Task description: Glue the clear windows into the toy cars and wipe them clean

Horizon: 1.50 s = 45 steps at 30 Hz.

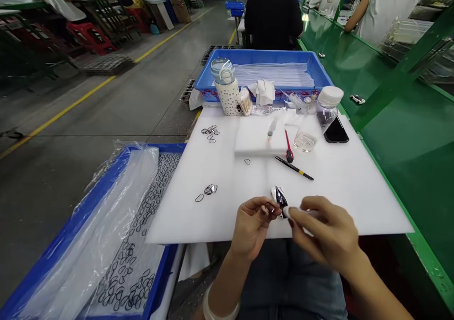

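My left hand (252,225) is closed, pinching a small dark loop (271,208) between thumb and fingertips. My right hand (324,230) is closed around a slim white object (286,211), its rounded white tip close to the loop; most of it is hidden by my fingers. Just beyond my fingertips, a small glossy black-and-white piece (279,197) lies on the white work surface (354,192). Thin dark loops (210,189) sit in a cluster to the left, with another cluster of loops (212,132) farther back. Black tweezers (294,168) with a yellow band lie ahead.
A blue tray (166,147) at the left holds many loops and plastic film. Farther back are a red-handled tool (288,150), a clear bottle (319,116), a phone (336,130), a dotted flask (227,90), cotton swabs (245,101) and a blue bin (269,55). Co-workers sit beyond.
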{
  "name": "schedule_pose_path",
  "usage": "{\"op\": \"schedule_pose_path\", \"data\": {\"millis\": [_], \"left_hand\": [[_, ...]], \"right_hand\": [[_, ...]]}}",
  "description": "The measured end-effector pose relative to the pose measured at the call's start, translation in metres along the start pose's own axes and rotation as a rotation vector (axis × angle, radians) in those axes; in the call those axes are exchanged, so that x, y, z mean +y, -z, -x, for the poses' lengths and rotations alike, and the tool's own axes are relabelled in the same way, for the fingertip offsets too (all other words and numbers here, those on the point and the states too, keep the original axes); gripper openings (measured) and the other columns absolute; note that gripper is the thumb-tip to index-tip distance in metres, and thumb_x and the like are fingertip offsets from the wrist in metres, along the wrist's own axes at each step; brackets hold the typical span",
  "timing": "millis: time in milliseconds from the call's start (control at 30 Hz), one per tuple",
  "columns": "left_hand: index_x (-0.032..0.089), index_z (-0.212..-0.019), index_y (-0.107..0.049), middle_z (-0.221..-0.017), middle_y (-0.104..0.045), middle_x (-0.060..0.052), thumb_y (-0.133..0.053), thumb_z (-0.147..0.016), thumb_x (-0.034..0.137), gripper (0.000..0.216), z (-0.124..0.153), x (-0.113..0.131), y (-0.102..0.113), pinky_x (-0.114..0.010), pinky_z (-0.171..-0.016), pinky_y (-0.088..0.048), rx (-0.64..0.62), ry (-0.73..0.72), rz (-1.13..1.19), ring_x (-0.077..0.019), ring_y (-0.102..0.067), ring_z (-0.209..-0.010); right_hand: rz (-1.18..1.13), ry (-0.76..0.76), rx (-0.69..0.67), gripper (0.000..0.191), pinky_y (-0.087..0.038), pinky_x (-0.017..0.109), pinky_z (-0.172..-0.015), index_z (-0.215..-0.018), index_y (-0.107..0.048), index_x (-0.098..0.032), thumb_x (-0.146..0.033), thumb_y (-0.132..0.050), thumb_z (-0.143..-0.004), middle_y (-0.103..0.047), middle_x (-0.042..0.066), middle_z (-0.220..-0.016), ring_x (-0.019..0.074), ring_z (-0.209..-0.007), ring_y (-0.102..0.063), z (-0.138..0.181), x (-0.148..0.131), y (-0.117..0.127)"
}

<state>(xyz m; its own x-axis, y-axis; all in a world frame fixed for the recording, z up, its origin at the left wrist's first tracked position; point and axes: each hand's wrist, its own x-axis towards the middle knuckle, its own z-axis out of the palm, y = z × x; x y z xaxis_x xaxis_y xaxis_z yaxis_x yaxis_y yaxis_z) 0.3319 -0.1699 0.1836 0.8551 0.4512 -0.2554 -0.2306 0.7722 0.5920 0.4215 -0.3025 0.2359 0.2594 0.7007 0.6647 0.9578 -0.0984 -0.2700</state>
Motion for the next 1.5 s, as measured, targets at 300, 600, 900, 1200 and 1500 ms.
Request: {"op": "schedule_pose_path", "data": {"millis": [300,600,900,1200,1500], "left_hand": [[0.023,-0.082,-0.079,-0.078,-0.076,-0.002,-0.088,-0.070,0.034,0.019,0.005,0.014,0.004,-0.012,-0.067,-0.056,-0.050,-0.093,-0.288,-0.0098,-0.071,-0.070],[0.013,-0.103,-0.070,-0.088,-0.070,-0.006,-0.068,-0.085,0.006,0.019,0.005,-0.007,0.002,-0.026,-0.076,-0.055,-0.081,-1.055,-1.560,-0.0153,-0.066,-0.081],[0.018,-0.106,-0.069,-0.096,-0.062,-0.005,-0.073,-0.083,0.016,0.024,0.003,-0.007,0.003,-0.031,-0.080,-0.055,0.013,-0.919,-1.598,-0.0180,-0.061,-0.087],[0.021,-0.112,-0.068,-0.124,-0.065,-0.007,-0.068,-0.086,0.015,0.027,0.004,-0.002,0.006,-0.036,-0.098,-0.053,0.027,-0.715,-1.580,-0.0210,-0.060,-0.115],[0.022,-0.111,-0.068,-0.122,-0.067,-0.006,-0.066,-0.085,0.013,0.028,0.002,-0.001,0.005,-0.040,-0.100,-0.053,0.024,-0.688,-1.585,-0.0217,-0.060,-0.114]], "right_hand": [[-0.184,-0.346,0.152,0.014,-0.039,0.021,-0.044,-0.093,-0.071,-0.020,-0.010,-0.062,-0.088,-0.060,0.003,-0.079,0.0091,-0.058,-0.053,0.020,0.030,-0.005],[-0.375,-0.534,-0.108,0.009,-0.042,0.022,-0.056,-0.089,-0.070,-0.018,-0.020,-0.061,-0.091,-0.060,0.001,-0.078,0.0086,-0.064,-0.056,0.029,0.036,-0.022],[-0.243,-0.561,-0.278,0.014,-0.036,0.023,-0.053,-0.085,-0.068,-0.018,-0.026,-0.059,-0.093,-0.058,-0.001,-0.079,0.0090,-0.060,-0.053,0.025,0.036,-0.024],[-0.200,-0.549,-0.292,0.012,-0.034,0.022,-0.051,-0.087,-0.067,-0.019,-0.025,-0.059,-0.093,-0.059,-0.002,-0.080,0.0070,-0.055,-0.049,0.024,0.034,-0.023],[-0.010,-0.418,-0.229,0.016,-0.032,0.023,-0.051,-0.086,-0.065,-0.018,-0.027,-0.056,-0.095,-0.060,0.000,-0.079,0.0091,-0.057,-0.050,0.029,0.029,-0.030]]}}
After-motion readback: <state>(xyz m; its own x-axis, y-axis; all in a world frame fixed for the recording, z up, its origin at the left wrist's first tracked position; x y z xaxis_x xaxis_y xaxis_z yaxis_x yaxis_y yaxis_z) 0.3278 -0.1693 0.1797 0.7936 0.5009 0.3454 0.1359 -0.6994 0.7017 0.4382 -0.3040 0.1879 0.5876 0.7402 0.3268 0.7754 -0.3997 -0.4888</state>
